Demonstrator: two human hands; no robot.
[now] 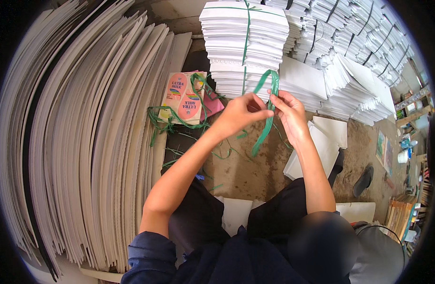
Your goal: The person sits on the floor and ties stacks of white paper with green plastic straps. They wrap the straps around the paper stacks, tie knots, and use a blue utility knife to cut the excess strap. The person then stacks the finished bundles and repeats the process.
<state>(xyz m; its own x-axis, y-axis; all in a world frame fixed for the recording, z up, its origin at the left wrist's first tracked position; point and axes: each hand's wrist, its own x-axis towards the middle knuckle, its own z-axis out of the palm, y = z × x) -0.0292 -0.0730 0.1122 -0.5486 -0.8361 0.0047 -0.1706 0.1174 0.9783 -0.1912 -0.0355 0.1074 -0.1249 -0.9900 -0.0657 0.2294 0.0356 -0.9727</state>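
Note:
A green plastic strip is held up in front of me. It loops over at the top, and its loose end hangs down. My left hand pinches it from the left with the thumb and fingertips. From the right, my right hand grips it near the loop between thumb and fingers. Just beyond my hands stands a tall stack of white paper sheets, bound with a green strip. Flattened printed cartons lie to the left, with tangled green strips across them.
Tall rows of long white sheets stand on edge at my left. Bundled paper fills the far right, with loose stacks before it. White boards, a dark sandal and wooden pieces lie to the right.

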